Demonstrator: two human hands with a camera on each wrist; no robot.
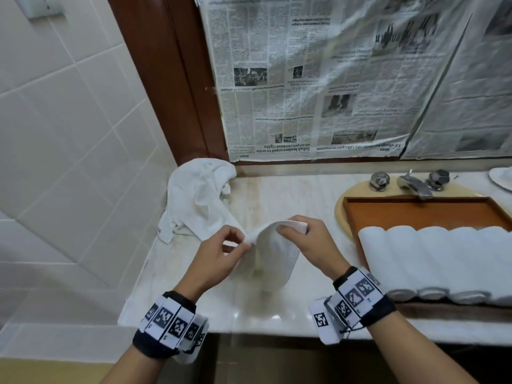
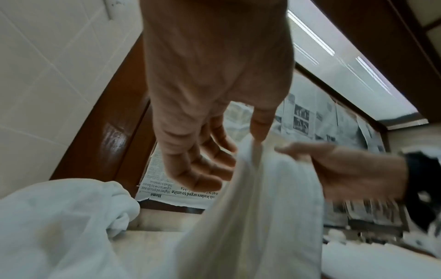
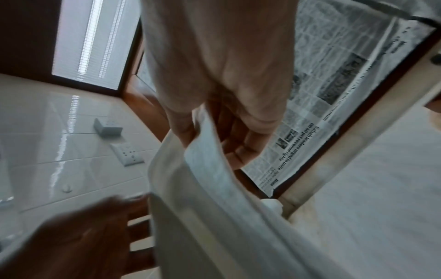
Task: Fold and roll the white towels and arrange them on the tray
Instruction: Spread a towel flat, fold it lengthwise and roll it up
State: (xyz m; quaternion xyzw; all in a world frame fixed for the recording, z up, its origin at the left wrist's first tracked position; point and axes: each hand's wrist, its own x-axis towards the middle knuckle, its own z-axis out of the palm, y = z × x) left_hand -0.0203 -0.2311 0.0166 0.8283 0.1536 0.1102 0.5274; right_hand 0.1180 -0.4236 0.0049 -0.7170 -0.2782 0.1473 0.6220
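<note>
Left hand [image 1: 219,259] and right hand [image 1: 310,242] each pinch a top corner of a limp white terry towel [image 1: 277,259] at frame centre; rolled towels [image 1: 432,259] fill the wooden tray [image 1: 415,212] at right.

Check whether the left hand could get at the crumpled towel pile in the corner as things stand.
Probably not right now: the left hand is pinching the towel held with the right hand. The pile lies just beyond it on bare counter, unobstructed once it lets go.
</note>
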